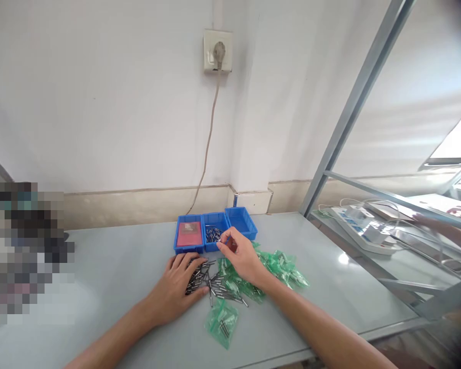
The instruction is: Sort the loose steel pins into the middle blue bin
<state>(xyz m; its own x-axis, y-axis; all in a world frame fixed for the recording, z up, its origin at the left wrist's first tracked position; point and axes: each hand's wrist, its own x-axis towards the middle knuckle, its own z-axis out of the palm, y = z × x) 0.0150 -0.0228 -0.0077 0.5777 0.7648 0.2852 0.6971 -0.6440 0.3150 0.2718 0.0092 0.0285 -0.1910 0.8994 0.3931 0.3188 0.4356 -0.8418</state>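
My left hand (176, 284) lies over a loose pile of thin metal pins (217, 289), its fingers spread and touching them. Thumb and fingertips of my right hand (241, 251) are pinched together just in front of the middle blue bin (211, 218); whatever is between them is too small to make out. Small metal pieces (213, 234) lie inside that bin. Under and beside my right wrist is a heap of green plastic bags (286, 266) with metal parts inside. A single green bag (223, 323) holding a few pins lies nearer to me.
A left blue bin (175, 233) contains a flat red object (189, 234), and a right blue bin (252, 229) adjoins the row. A grey metal frame (353, 113) rises at the right, with power strips (363, 230) beyond it. A blurred person (23, 246) is at far left.
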